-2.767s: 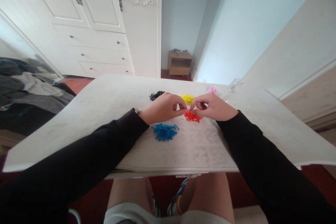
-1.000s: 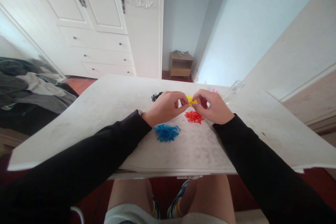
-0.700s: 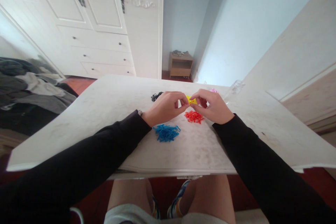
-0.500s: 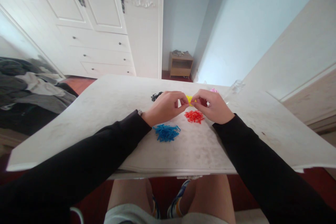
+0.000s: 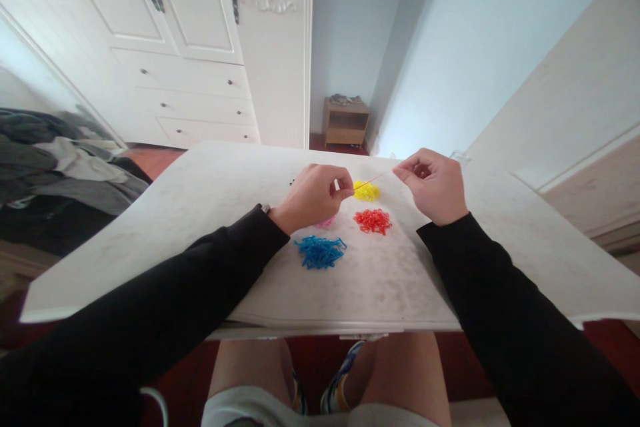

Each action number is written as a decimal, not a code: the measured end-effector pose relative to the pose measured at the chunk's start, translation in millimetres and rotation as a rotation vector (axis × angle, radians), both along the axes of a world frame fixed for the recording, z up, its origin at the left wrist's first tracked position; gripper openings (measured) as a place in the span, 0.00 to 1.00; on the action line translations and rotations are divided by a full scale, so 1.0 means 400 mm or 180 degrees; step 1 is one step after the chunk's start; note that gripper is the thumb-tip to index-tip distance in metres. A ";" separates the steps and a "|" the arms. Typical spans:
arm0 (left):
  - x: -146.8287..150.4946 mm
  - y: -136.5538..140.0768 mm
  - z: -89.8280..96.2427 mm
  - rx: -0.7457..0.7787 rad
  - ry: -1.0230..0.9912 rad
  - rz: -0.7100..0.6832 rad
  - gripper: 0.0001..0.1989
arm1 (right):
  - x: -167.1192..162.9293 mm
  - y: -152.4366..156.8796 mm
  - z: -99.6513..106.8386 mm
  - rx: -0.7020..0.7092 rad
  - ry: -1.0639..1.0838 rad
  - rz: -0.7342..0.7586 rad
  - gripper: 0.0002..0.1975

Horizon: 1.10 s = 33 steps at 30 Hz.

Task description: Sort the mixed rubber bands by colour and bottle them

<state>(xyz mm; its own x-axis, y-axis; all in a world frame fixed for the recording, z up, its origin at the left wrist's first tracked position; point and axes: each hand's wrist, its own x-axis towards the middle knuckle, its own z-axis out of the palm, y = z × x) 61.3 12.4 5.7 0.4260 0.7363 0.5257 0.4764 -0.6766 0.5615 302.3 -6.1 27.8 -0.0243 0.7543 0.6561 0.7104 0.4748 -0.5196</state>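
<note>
A thin reddish rubber band (image 5: 384, 174) is stretched in a slanting line between my two hands. My left hand (image 5: 316, 195) pinches its lower end between thumb and fingertips. Higher up on the right, my right hand (image 5: 434, 187) pinches the other end. Under the band lies a pile of yellow rubber bands (image 5: 367, 192). Nearer to me are a red pile (image 5: 373, 221) and a blue pile (image 5: 320, 252). My left hand and wrist mostly cover a pink pile (image 5: 327, 221) and a black one (image 5: 292, 181).
The piles lie on a stained white table (image 5: 240, 173). Beyond its right far edge shows a clear, transparent object (image 5: 460, 157). A white wardrobe (image 5: 275, 67) and a small wooden cabinet (image 5: 346, 123) stand behind. Clothes (image 5: 75, 160) are heaped at the left.
My hands were close together over the yellow pile. The right hand has moved right and up, drawing the rubber band out long, while the left stays nearly in place.
</note>
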 end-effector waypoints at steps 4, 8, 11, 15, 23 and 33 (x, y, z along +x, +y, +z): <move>0.001 -0.004 -0.006 0.0053 -0.0022 -0.0034 0.04 | -0.031 -0.011 -0.018 -0.0004 -0.0212 0.0394 0.06; 0.001 -0.010 -0.010 0.0222 -0.0034 -0.0261 0.04 | -0.057 -0.021 -0.030 -0.0105 -0.0424 0.1064 0.08; 0.002 -0.014 -0.008 0.0292 -0.0059 -0.0361 0.04 | -0.055 -0.019 -0.031 -0.0152 -0.0401 0.1187 0.09; 0.000 -0.015 -0.005 0.0309 -0.0104 -0.0403 0.04 | -0.046 -0.012 -0.033 -0.0201 -0.0429 0.1131 0.11; -0.003 -0.011 -0.008 0.0290 -0.0096 -0.0433 0.03 | -0.045 -0.014 -0.031 -0.0161 -0.0465 0.1080 0.07; -0.001 -0.006 -0.016 0.0304 -0.0147 -0.0410 0.03 | -0.046 -0.016 -0.029 0.0031 -0.0510 0.1095 0.06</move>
